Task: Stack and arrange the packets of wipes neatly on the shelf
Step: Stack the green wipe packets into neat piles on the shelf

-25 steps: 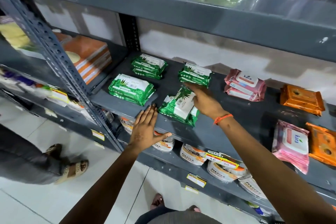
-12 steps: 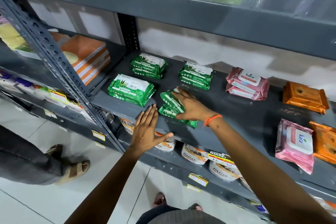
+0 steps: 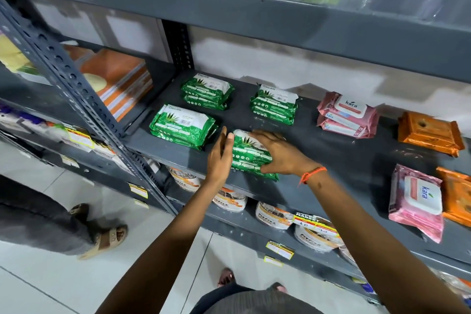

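Observation:
A small stack of green wipes packets point(image 3: 251, 155) lies near the front edge of the grey shelf point(image 3: 331, 150). My right hand point(image 3: 279, 153) rests flat on top of it, thumb at its front side. My left hand point(image 3: 220, 158) presses its fingers against the stack's left side. Three other green stacks sit on the shelf: front left point(image 3: 182, 126), back left point(image 3: 206, 90) and back middle point(image 3: 275, 103). Pink packets lie at the back point(image 3: 348, 115) and front right point(image 3: 415, 201). Orange packets lie at the far right point(image 3: 430, 132).
A perforated grey upright point(image 3: 76, 89) slants down the left. An upper shelf point(image 3: 280, 15) hangs overhead. Tubs point(image 3: 275, 215) with price tags fill the shelf below. Orange boxes point(image 3: 119, 81) sit on the left bay. Another person's sandalled foot point(image 3: 107, 237) stands on the tiled floor.
My right hand laid the tilted green packets flat near the shelf's front edge. My left hand rose from the shelf edge to the stack's left side.

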Demonstrator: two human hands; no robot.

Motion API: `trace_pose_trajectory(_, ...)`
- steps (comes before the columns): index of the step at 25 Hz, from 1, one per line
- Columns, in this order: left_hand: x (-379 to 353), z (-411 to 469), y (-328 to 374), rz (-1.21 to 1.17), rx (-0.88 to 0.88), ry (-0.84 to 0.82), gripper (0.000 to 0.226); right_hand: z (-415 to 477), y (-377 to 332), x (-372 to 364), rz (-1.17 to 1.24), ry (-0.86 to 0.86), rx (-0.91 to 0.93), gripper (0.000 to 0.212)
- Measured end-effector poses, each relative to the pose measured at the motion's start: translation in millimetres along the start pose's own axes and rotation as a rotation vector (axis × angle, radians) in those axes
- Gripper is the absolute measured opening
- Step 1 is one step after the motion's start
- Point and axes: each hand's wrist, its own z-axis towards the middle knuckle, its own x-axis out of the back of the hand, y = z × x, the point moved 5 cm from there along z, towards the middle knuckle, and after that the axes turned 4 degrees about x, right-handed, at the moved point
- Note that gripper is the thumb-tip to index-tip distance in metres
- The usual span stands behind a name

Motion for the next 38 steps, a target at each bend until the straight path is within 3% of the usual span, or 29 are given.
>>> trace_pose_trajectory(3,-4,3,3,-0.003,0.023,0.024,0.049,-14,11,-1,0.234,0.317,-0.226,0.077)
trace_pose_trajectory(5,-4,3,4,-0.069,0.028,0.034,0.045,-25,15,-17,0.634,0.530,-0.505,0.065)
trace_pose_trajectory(7,-6,2,5,-0.155,0.022,0.033,0.043,-25,9,-37,0.969,0.583,-0.616,0.060)
trace_pose_trajectory(10,-5,-2,4,-0.260,0.038,0.048,0.041,-24,8,-42,1.156,0.648,-0.648,0.057)
trace_pose_trajectory(14,-6,-8,-3,-0.287,0.045,0.040,0.044,-31,4,-48,1.153,0.725,-0.707,0.062)
trace_pose_trajectory(20,-6,1,4,-0.419,0.084,0.086,0.049,-18,1,-40,1.352,0.769,-0.673,0.064)
trace_pose_trajectory(29,-7,7,2,-0.223,0.058,0.105,0.049,-5,17,-29,1.223,0.652,-0.630,0.058)
trace_pose_trajectory(38,-6,23,4,-0.156,-0.018,0.028,0.046,-13,-1,-45,1.274,0.835,-0.686,0.062)
